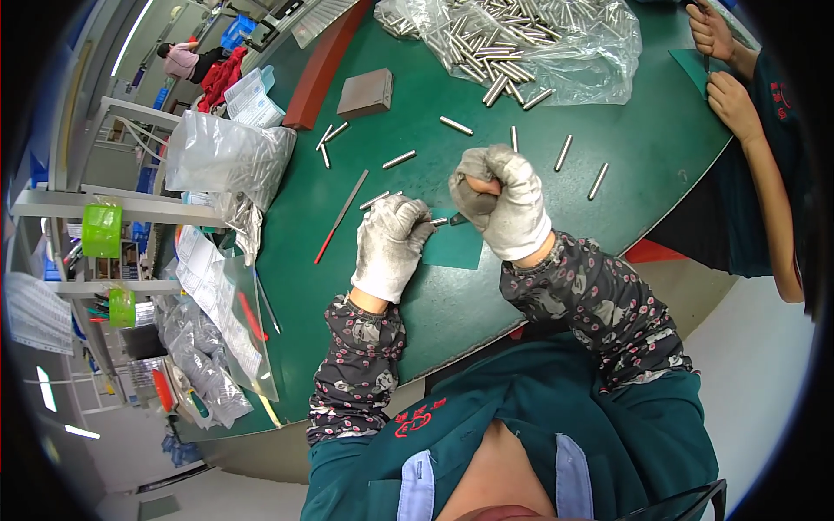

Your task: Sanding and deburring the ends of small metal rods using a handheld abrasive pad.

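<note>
Both my hands wear grey-white knit gloves. My left hand (391, 243) is closed around a small metal rod (439, 222) whose tip sticks out to the right. My right hand (504, 200) is a fist gripping a small dark-bladed tool (458, 219); the blade tip meets the rod's end. Both hands hover over a small green mat (456, 249) on the green table (365, 286). Several loose metal rods (399, 159) lie scattered beyond my hands.
A clear plastic bag heaped with metal rods (521, 39) lies at the far side. A grey block (365, 93), a red-handled file (340, 215) and plastic bags (228, 156) sit to the left. Another person's hands (725, 74) work at the right edge.
</note>
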{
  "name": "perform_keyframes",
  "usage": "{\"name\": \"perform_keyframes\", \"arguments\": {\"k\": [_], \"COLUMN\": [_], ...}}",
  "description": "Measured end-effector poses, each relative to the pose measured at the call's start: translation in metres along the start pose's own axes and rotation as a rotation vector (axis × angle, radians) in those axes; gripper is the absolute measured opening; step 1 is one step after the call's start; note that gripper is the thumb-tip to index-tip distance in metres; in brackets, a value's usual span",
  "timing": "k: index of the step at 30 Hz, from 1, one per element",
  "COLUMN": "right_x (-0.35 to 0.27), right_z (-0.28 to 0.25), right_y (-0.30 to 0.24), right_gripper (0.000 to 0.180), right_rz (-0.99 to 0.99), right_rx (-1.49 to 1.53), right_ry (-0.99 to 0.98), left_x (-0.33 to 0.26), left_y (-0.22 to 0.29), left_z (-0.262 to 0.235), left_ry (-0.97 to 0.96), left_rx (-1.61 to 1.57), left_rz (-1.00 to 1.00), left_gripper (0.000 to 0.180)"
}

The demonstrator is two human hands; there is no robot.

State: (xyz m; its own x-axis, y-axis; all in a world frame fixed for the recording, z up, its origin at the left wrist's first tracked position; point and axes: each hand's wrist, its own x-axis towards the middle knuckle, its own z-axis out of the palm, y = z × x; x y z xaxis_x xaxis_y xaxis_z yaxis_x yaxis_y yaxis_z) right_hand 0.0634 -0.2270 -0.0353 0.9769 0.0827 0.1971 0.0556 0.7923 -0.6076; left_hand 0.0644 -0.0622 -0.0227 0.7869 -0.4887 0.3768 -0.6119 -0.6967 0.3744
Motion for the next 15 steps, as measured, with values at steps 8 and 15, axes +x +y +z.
{"name": "perform_keyframes", "arguments": {"k": [8,15], "right_x": [0.0003,-0.0009], "right_z": [0.01,0.0138], "right_y": [-0.0033,-0.0055], "right_gripper": [0.039,0.039], "right_rz": [-0.073,-0.008], "right_rx": [-0.124,-0.091], "right_ry": [0.004,0.042], "left_x": [0.0012,0.0022], "left_y": [-0.0034,-0.0042], "left_z": [-0.0009,-0.0002], "left_ry": [-0.01,-0.029], "left_rx": [0.0,-0.009], "left_rz": [0.012,-0.008], "left_gripper": [0.02,0.019]}}
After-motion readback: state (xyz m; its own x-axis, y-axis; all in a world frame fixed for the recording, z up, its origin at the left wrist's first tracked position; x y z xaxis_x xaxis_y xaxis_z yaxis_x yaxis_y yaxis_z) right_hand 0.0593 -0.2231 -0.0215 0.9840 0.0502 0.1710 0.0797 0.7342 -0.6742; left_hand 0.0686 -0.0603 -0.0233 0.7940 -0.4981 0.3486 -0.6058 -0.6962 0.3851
